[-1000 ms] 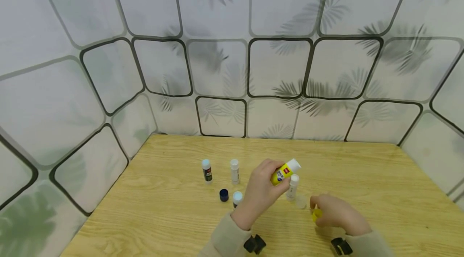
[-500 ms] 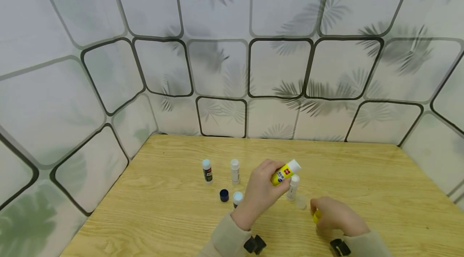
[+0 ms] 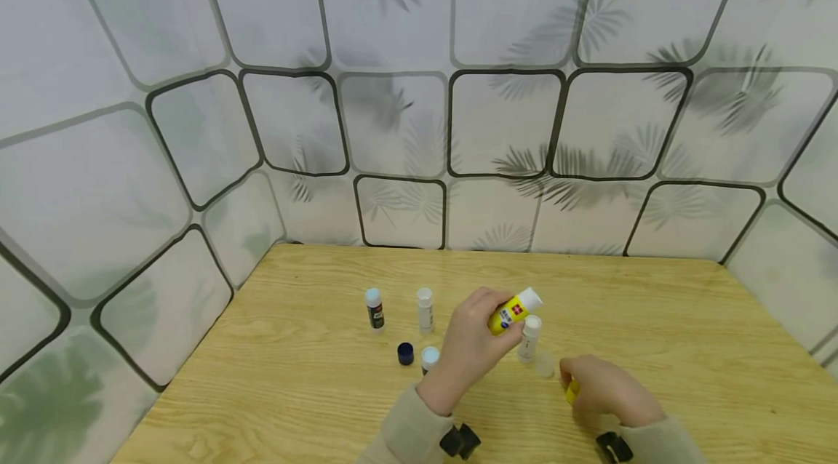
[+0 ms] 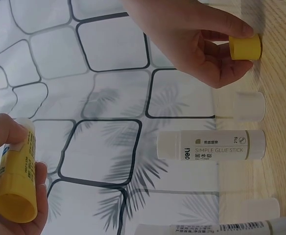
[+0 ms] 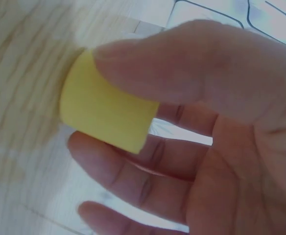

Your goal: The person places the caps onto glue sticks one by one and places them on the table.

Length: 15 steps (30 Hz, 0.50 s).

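My left hand grips a yellow glue stick and holds it tilted above the table, its white end pointing up and to the right. In the left wrist view the stick's round yellow end faces the camera. Low at the right, my right hand pinches a yellow cap between thumb and fingers, right at the tabletop. Between the hands a white glue stick stands upright, partly hidden behind the left thumb in the head view. Beside it sits a translucent cap.
On the wooden table, a dark-labelled glue stick and another white one stand further left. A dark blue cap lies nearer. A pale-capped stick is partly hidden by the left wrist. Patterned fabric walls the table's back.
My right hand has sunk very slightly with the yellow cap. The left hand and its glue stick have stayed in place.
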Motion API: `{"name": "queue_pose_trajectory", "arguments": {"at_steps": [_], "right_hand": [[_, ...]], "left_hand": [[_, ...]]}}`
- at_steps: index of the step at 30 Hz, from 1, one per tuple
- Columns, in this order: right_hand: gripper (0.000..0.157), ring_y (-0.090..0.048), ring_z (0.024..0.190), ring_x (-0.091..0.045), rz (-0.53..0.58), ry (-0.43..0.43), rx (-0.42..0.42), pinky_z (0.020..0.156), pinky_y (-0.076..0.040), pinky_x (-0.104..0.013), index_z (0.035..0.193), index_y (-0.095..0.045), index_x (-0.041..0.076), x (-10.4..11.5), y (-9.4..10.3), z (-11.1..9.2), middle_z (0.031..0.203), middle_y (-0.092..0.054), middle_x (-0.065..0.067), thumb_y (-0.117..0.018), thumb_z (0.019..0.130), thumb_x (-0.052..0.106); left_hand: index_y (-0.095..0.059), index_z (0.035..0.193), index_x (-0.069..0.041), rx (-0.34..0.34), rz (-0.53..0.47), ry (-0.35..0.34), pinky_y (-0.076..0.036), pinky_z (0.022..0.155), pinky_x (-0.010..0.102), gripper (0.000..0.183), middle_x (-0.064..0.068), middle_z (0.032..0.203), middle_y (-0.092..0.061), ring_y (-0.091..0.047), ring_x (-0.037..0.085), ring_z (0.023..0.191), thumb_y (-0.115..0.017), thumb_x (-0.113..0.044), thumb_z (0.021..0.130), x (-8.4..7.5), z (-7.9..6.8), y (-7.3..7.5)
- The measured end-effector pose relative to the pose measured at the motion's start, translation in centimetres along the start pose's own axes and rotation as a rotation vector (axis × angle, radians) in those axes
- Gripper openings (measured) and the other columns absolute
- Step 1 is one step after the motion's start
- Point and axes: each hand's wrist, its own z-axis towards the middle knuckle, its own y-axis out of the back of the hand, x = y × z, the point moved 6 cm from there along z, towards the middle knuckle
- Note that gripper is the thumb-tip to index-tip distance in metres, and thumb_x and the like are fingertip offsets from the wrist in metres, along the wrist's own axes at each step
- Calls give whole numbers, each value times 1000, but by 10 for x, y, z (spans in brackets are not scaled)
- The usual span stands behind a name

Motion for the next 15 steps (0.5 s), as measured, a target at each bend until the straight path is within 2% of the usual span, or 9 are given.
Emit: {"name": "queue_pose_trajectory", "arguments": {"at_steps": [6,11,15], "right_hand": [[28,-42,60,-18,-4,40,-38,53,-37,-33,76,-52,7,3,8,-1,67,-49,0,-66,57,-8],[26,-41,59,-18,-15,85,-57,52,-36,-31,80,-53,6,5,16,-3,69,-49,0,-65,60,-6],[25,-40,60,-16,-9,155,-71,52,-35,-29,82,-53,5,10,24,-6,72,-50,1,-65,63,-5]], "left_hand": [[-62,100,-3,0,-2,8,-41,58,9,27,0,87,-58,-50,2,71,-68,-9,74,0,0,0],[-62,100,-3,0,-2,11,-41,58,8,27,1,87,-58,-50,2,71,-68,-10,74,1,1,0],[-62,100,-2,-3,7,4,-41,59,8,27,1,87,-58,-51,2,72,-68,-10,74,1,1,0]]}}
